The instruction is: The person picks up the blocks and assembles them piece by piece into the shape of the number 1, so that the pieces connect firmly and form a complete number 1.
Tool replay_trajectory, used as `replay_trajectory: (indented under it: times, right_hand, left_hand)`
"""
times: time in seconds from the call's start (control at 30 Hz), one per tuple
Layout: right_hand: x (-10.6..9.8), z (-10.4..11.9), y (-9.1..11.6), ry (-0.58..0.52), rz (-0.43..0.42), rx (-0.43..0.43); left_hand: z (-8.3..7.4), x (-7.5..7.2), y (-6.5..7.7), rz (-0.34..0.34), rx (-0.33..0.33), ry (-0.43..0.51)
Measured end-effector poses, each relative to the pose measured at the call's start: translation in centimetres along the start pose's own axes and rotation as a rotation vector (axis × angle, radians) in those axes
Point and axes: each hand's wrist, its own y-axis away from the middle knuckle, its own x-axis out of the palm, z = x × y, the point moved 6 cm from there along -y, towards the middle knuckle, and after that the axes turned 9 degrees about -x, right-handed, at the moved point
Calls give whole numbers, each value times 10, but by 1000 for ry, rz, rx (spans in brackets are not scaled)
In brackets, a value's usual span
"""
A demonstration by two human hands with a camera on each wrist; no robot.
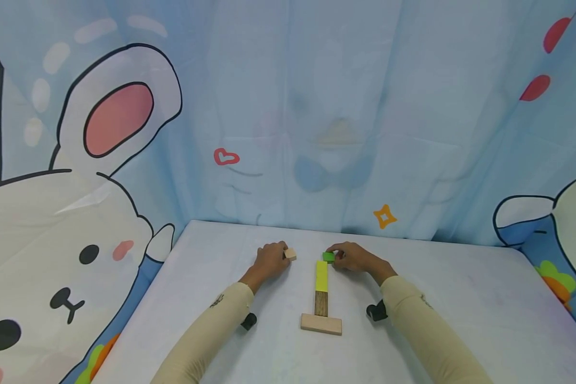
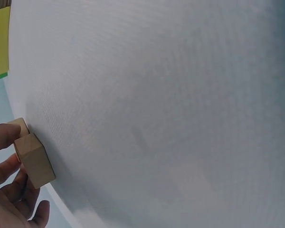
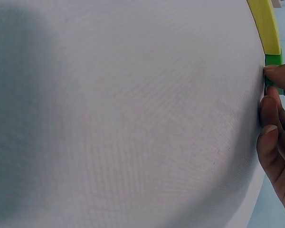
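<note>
My left hand (image 1: 272, 258) holds a plain wooden block (image 1: 290, 254) between thumb and fingers. In the left wrist view, a smaller pale wooden face (image 2: 22, 126) shows behind the larger wooden block (image 2: 37, 164). The right hand (image 1: 354, 256) pinches a green block (image 1: 328, 257) at the far end of a yellow block (image 1: 321, 276). That yellow block lines up with a dark-grained brown block (image 1: 321, 304), whose near end meets a wide plain wooden plank (image 1: 321, 324). In the right wrist view the green block (image 3: 274, 60) sits right at the yellow block's end.
A white-covered table (image 1: 461, 309) lies under both hands. Behind it hangs a light blue curtain (image 1: 336, 80) with cartoon prints, close along the table's far edge. Small black devices (image 1: 377, 311) are worn at both wrists.
</note>
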Motion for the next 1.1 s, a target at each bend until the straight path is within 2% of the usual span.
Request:
replay_trajectory:
  times: [0.17,0.4,0.73,1.1]
  right_hand:
    - [0,-1,0,7,0,-2]
    - [-1,0,0,17,1,-10]
    - [-2,0,1,9,-4,-14]
    - [0,-2,0,-2,-5,-13]
  left_hand:
    - [0,0,0,1,-1,-7]
    - [-3,-3,1,-25,45,14]
    - [-12,-1,1,22,32,28]
    - [-19,0,1,28,44,29]
